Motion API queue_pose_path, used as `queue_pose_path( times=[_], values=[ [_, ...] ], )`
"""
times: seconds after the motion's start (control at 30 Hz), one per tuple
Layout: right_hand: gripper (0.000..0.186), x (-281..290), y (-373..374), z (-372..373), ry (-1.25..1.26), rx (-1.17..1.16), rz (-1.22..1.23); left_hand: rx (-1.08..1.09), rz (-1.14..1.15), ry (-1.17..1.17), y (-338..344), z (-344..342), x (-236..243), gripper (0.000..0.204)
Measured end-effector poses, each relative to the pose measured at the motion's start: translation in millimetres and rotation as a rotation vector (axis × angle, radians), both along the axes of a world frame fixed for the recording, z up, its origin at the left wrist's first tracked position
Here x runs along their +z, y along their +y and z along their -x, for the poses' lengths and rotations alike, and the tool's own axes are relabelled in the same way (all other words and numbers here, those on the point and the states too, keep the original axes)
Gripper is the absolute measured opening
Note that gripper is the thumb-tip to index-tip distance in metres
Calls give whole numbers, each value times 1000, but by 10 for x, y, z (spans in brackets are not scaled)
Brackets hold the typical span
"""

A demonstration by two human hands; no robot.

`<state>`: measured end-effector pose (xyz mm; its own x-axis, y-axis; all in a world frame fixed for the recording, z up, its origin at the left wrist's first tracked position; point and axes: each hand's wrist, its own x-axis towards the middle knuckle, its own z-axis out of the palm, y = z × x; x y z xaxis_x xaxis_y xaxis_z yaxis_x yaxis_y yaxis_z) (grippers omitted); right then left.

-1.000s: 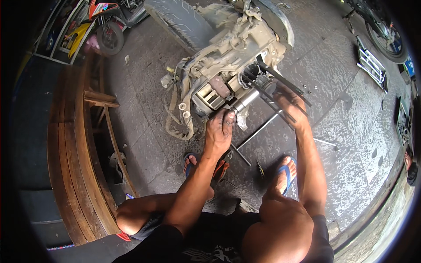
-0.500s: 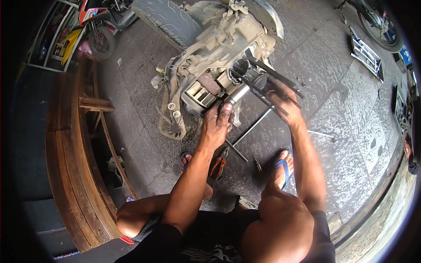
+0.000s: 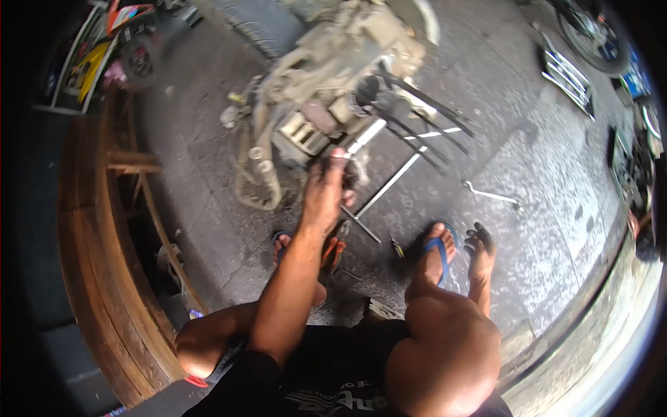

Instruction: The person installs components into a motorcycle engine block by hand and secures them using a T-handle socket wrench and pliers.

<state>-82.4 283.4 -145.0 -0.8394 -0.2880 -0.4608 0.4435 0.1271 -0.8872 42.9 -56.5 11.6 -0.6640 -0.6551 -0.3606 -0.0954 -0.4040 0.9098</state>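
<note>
My left hand (image 3: 326,187) grips a shiny metal cylinder (image 3: 365,135) at the dusty engine (image 3: 292,90), which has a tire (image 3: 246,28) attached. Long black rods (image 3: 445,115) stick out around the engine's bore (image 3: 363,94); a blurred round part (image 3: 396,109) sits among them. My right hand (image 3: 481,247) is away from the engine, beside my sandalled right foot (image 3: 438,254), fingers spread and blackened. Below the engine lie a long T-handle wrench (image 3: 390,181), orange-handled pliers (image 3: 335,250), a small yellow-and-black tool (image 3: 397,250) and a thin bent rod (image 3: 493,197).
A curved wooden bench (image 3: 90,257) runs along the left, with a rack (image 3: 69,69) and motorbike parts behind it. At upper right are a motorbike wheel (image 3: 590,48) and a metal stand (image 3: 566,80). More parts (image 3: 622,167) and a concrete edge (image 3: 590,347) line the right.
My right hand has let go at the engine and drawn down toward me, fingers now spread. The view has shifted, with the engine appearing further left; my left hand still grips the cylinder.
</note>
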Motion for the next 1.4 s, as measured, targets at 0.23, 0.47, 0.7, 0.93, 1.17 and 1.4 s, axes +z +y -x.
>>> queue_pose_path(
  times=[0.23, 0.47, 0.7, 0.93, 1.17, 1.4],
  values=[
    [26, -232, 463, 6, -42, -283, -111, -145, 78, -337, 435, -352, -803, 60],
    [23, -129, -611, 716, 205, 43, -102, -1124, 294, -1137, 1688, -1765, -2474, 54],
    [26, -228, -1955, 1291, 839, 447, -426, -835, 60, -1235, 1961, -2121, -2615, 48],
    [31, 359, -2205, 790, 550, -90, 282, 120, 210, -1371, 428, -2244, -2314, 45],
    [59, 984, -2190, 678, 691, -355, 588, 745, 104, -53, -1488, -1219, -817, 51],
    [56, 1167, -2361, 648, 505, -345, 1020, 254, 498, -224, -2267, -286, 718, 65]
  ],
)
